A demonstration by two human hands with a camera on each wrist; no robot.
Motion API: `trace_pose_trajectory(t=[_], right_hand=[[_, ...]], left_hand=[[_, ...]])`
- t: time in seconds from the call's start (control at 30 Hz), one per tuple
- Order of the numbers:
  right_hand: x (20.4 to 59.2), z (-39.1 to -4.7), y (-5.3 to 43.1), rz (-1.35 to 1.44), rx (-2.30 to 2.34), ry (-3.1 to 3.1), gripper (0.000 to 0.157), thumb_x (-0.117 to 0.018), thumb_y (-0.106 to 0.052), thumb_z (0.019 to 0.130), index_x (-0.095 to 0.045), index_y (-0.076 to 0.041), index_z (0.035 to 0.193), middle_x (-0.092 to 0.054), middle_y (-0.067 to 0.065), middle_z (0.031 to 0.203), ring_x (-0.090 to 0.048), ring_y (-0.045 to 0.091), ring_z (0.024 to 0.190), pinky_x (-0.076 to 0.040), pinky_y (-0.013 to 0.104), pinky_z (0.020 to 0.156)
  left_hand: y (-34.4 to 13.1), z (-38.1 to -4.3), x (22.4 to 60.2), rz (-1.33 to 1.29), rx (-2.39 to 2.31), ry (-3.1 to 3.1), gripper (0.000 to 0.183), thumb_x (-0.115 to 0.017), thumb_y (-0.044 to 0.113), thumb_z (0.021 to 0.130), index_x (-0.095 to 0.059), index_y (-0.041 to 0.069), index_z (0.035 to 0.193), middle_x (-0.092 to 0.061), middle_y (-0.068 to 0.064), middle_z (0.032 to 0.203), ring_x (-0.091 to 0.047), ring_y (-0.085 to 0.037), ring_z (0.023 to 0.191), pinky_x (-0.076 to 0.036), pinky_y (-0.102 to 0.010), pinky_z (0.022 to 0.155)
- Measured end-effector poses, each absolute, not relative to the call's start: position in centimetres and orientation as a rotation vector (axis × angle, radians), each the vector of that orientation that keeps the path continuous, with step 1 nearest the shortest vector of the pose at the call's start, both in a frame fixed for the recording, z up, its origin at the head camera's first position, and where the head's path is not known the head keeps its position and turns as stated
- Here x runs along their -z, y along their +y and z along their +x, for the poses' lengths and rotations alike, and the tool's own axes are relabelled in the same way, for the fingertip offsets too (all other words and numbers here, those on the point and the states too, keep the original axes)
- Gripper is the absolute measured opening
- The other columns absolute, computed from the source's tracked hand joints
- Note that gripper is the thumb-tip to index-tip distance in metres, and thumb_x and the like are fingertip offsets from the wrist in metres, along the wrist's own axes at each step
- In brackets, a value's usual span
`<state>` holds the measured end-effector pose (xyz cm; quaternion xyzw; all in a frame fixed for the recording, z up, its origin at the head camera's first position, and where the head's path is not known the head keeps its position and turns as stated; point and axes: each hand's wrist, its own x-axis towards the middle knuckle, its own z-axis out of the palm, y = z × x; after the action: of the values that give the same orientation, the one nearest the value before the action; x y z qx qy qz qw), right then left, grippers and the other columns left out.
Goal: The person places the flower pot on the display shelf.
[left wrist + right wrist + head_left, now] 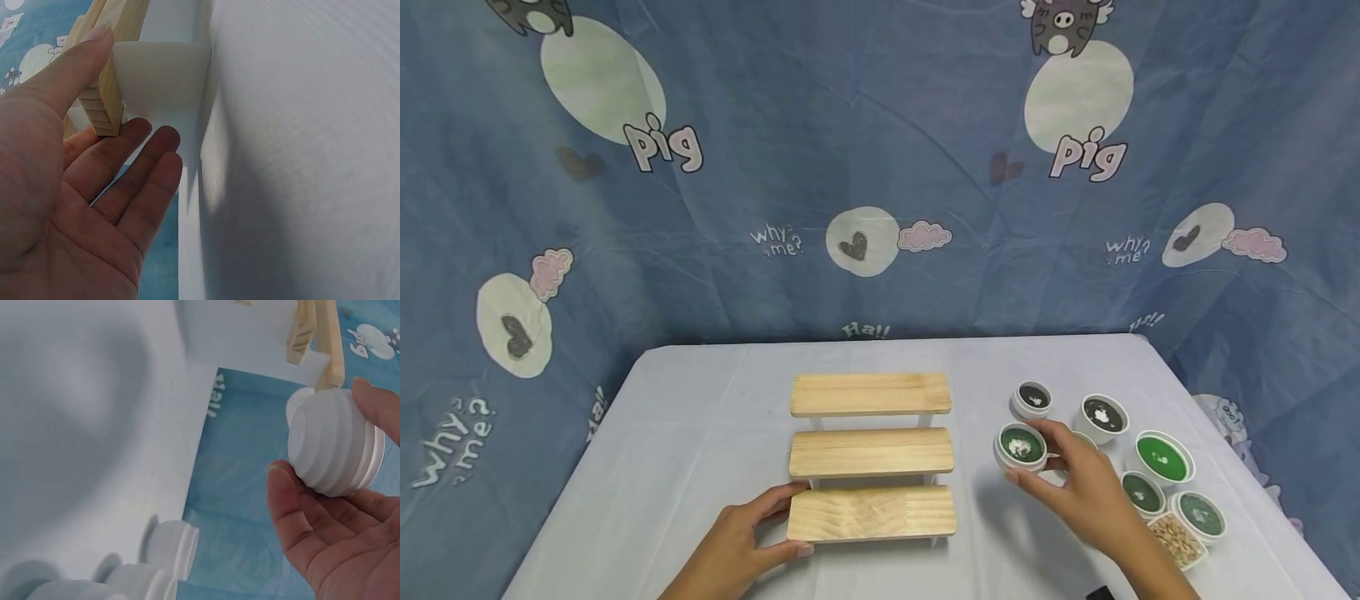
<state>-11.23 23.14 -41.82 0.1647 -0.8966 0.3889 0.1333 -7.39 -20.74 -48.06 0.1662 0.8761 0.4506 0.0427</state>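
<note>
My left hand [739, 540] grips the left end of the lowest board of a three-step wooden display stand [871, 513]. In the left wrist view the thumb lies on top of the wooden board [103, 103] with fingers beneath, beside a white support [165, 72]. My right hand [1088, 493] holds a small white pot [1022, 447] between thumb and fingers, to the right of the stand. Its inside is dark green with a whitish patch. The right wrist view shows the pot's ribbed side [331, 444], raised above the table.
Right of the stand, a small dark-topped pot [1033, 399] sits behind the held one. Several white pots with green or dark tops, including a bright green one [1163, 458], stand farther right. A square dish of beige pieces [1177, 540] is nearest the front. Blue patterned cloth [865, 292] hangs behind.
</note>
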Motion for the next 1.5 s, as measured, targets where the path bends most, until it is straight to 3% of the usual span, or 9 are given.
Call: trace_pose_trajectory(t=[0.17, 0.37, 0.83, 1.1, 1.5], right_hand=[[41.4, -11.6, 22.8, 0.465, -1.16, -2.614, 0.063, -0.091, -0.027, 0.084, -0.062, -0.013, 0.138, -0.073, -0.001, 0.118, -0.072, 0.011, 0.094, -0.061, 0.028, 0.082], [41.4, -12.2, 22.0, 0.502, -1.198, -2.579, 0.063, -0.09, -0.023, 0.086, -0.061, -0.009, 0.139, -0.073, 0.005, 0.124, -0.071, 0.014, 0.102, -0.06, 0.025, 0.086], [40.4, -12.9, 21.3, 0.505, -1.108, -2.635, 0.063, -0.091, -0.029, 0.085, -0.062, -0.008, 0.137, -0.073, 0.003, 0.119, -0.076, 0.019, 0.096, -0.062, 0.029, 0.083], [39.9, -13.3, 20.8, 0.53, -1.141, -2.638, 0.065, -0.09, -0.03, 0.086, -0.06, -0.007, 0.139, -0.072, 0.005, 0.122, -0.073, 0.02, 0.103, -0.061, 0.028, 0.086], [39.4, -13.9, 19.5, 0.616, -1.147, -2.587, 0.064, -0.091, -0.025, 0.085, -0.061, -0.009, 0.139, -0.071, 0.0, 0.121, -0.072, 0.016, 0.102, -0.061, 0.029, 0.086]], left_hand=[[-20.8, -7.3, 47.8, 0.482, -1.356, 2.69, 0.071, -0.084, 0.049, 0.085, -0.062, 0.013, 0.142, -0.067, 0.001, 0.14, -0.064, -0.017, 0.125, -0.055, -0.032, 0.102], [-20.9, -7.3, 47.8, 0.467, -1.353, 2.693, 0.072, -0.085, 0.05, 0.084, -0.062, 0.013, 0.142, -0.066, 0.001, 0.14, -0.062, -0.018, 0.127, -0.054, -0.033, 0.103], [-20.7, -7.4, 48.2, 0.499, -1.359, 2.693, 0.069, -0.082, 0.05, 0.086, -0.061, 0.017, 0.143, -0.067, 0.003, 0.14, -0.064, -0.019, 0.126, -0.054, -0.035, 0.104], [-20.6, -7.5, 48.1, 0.463, -1.361, 2.681, 0.07, -0.083, 0.05, 0.085, -0.06, 0.017, 0.143, -0.066, 0.0, 0.141, -0.065, -0.024, 0.126, -0.054, -0.037, 0.104], [-20.8, -7.2, 48.3, 0.452, -1.369, 2.688, 0.071, -0.084, 0.05, 0.084, -0.061, 0.018, 0.143, -0.067, 0.004, 0.14, -0.064, -0.019, 0.125, -0.054, -0.036, 0.104]])
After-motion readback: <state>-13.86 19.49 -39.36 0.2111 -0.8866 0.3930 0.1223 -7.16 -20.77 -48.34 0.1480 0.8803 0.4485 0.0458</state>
